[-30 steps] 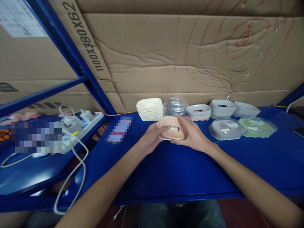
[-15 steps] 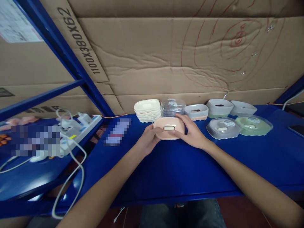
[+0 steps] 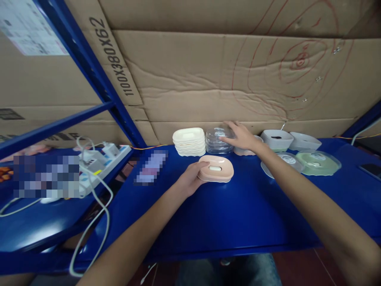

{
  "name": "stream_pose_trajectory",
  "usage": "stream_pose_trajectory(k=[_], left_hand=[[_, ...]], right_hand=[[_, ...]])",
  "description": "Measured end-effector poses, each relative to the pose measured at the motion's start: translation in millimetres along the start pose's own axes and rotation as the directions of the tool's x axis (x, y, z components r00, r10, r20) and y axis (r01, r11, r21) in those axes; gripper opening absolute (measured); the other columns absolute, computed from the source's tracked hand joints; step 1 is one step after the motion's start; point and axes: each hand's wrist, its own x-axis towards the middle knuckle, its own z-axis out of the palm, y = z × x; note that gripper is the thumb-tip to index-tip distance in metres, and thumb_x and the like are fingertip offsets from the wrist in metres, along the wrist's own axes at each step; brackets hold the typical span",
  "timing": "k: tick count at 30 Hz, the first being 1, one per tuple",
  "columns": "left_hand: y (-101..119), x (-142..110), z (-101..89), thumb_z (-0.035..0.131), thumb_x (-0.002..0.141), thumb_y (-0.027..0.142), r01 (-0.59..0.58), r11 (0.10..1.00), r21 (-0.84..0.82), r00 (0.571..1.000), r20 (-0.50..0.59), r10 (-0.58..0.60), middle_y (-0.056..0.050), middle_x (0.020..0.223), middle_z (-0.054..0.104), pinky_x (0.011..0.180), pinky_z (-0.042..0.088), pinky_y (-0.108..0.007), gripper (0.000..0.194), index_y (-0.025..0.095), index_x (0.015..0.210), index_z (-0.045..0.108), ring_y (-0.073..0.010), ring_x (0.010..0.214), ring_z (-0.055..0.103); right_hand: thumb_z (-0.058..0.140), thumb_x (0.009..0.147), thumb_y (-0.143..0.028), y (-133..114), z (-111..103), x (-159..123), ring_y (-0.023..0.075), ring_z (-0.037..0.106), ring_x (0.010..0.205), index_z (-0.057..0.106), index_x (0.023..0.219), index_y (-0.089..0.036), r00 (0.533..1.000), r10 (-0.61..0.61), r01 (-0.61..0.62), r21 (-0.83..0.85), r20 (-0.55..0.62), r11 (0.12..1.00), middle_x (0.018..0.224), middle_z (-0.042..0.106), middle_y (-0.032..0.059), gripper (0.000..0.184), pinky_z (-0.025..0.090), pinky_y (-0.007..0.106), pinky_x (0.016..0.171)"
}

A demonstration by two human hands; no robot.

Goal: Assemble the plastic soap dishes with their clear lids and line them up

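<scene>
My left hand (image 3: 192, 177) grips the left end of a pink soap dish (image 3: 224, 171), thumb over its rim. The dish is held just above the blue tabletop, with a cream piece showing through its slot and a pale wavy edge beneath. Behind it my right hand (image 3: 239, 136) spans the right end of the top clear plastic lid (image 3: 216, 135) in a stack, thumb in front and fingers behind. Left of the lids stands a stack of cream wavy trays (image 3: 189, 143). A grey and pink dish (image 3: 242, 151) is partly hidden by my right hand.
Grey dishes (image 3: 278, 140) stand at the back right. In front lie a grey lidded dish (image 3: 285, 159), partly behind my right arm, and a green lidded dish (image 3: 320, 163). A phone (image 3: 370, 171) lies far right. Cardboard (image 3: 178, 79) backs the table. A power strip (image 3: 119, 157) and cables are left.
My right hand has let go of the pink soap dish and moved back to the clear lids. My left hand alone keeps the dish. The view has shifted slightly.
</scene>
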Motion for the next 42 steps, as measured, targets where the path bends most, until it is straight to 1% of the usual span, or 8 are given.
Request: stream_pose_trajectory(k=[5,11,15,18,24,30,37,42], left_hand=[[1.0,-2.1,3.3,0.081,0.087,0.026,-0.003,1.000,-0.019,1.000,0.018,0.003,-0.020,0.124,0.082,0.090,0.066,-0.039,0.046,0.008,0.129,0.077,-0.0313,0.106,0.080],[3.3,-2.8,4.2,0.080,0.089,0.024,0.007,1.000,-0.028,1.000,0.003,-0.007,-0.019,0.119,0.084,0.088,0.065,-0.038,0.039,0.008,0.125,0.079,-0.0302,0.104,0.080],[4.7,-5.3,7.7,0.076,0.094,0.026,0.003,0.999,-0.045,0.999,0.035,-0.001,-0.020,0.124,0.083,0.090,0.065,-0.040,0.037,0.009,0.127,0.078,-0.0320,0.108,0.080],[4.3,-8.1,13.6,0.068,0.101,0.036,-0.021,0.999,-0.045,0.998,0.057,0.024,-0.021,0.136,0.079,0.092,0.066,-0.043,0.043,0.011,0.136,0.075,-0.0352,0.119,0.078],[5.2,-12.0,24.1,0.061,0.106,0.042,0.009,0.997,-0.075,0.992,0.129,0.001,-0.018,0.140,0.078,0.100,0.064,-0.042,0.046,0.011,0.137,0.077,-0.0340,0.124,0.076],[8.9,-13.9,24.6,0.060,0.109,0.045,-0.019,0.991,-0.129,0.999,0.047,0.025,-0.012,0.127,0.083,0.085,0.066,-0.035,0.039,0.016,0.123,0.082,-0.0266,0.106,0.079],[5.5,-11.4,22.1,0.060,0.108,0.050,-0.018,0.993,-0.113,0.997,0.078,0.027,-0.015,0.136,0.079,0.094,0.065,-0.041,0.047,0.015,0.132,0.079,-0.0334,0.121,0.076],[10.1,-14.8,26.1,0.052,0.113,0.045,-0.017,0.993,-0.114,0.997,0.076,0.026,-0.015,0.137,0.078,0.096,0.064,-0.041,0.047,0.012,0.134,0.077,-0.0321,0.122,0.075]], right_hand=[[0.072,0.096,-0.067,5.9,13.5,12.6,0.0414,0.064,0.130,0.066,0.152,-0.018,0.998,-0.059,0.058,0.048,0.020,0.997,0.140,0.075,0.0173,0.075,0.051,0.061,0.114],[0.061,0.101,-0.073,1.0,19.5,-2.3,0.0407,0.064,0.130,0.069,0.149,-0.020,0.977,-0.023,0.027,0.014,-0.212,1.000,0.135,0.066,0.0209,0.073,0.052,0.061,0.115],[0.057,0.103,-0.072,-11.2,5.4,-30.1,0.0413,0.059,0.139,0.066,0.153,-0.021,0.926,-0.026,0.022,-0.014,-0.378,1.000,0.143,0.060,0.0231,0.072,0.049,0.064,0.119],[0.061,0.104,-0.068,-24.3,-1.8,-67.8,0.0402,0.058,0.143,0.063,0.156,-0.026,0.910,-0.054,0.064,0.009,-0.411,0.998,0.151,0.057,0.0203,0.067,0.050,0.064,0.119],[0.069,0.102,-0.061,-46.2,13.8,-124.0,0.0406,0.057,0.142,0.060,0.160,-0.029,0.933,-0.165,0.186,0.035,-0.318,0.982,0.160,0.052,0.0178,0.067,0.051,0.065,0.118],[0.069,0.100,-0.065,-55.0,21.5,-125.0,0.0403,0.057,0.139,0.047,0.169,-0.035,0.971,-0.189,0.210,0.138,-0.149,0.968,0.149,0.059,0.0156,0.078,0.051,0.066,0.119],[0.070,0.099,-0.066,-55.4,21.3,-127.3,0.0386,0.057,0.137,0.043,0.171,-0.035,0.973,-0.187,0.211,0.190,-0.138,0.959,0.147,0.054,0.0156,0.082,0.055,0.062,0.117],[0.071,0.098,-0.068,-57.8,21.6,-127.8,0.0386,0.060,0.137,0.044,0.170,-0.034,0.975,-0.178,0.201,0.198,-0.130,0.959,0.149,0.046,0.0163,0.084,0.058,0.061,0.116]])
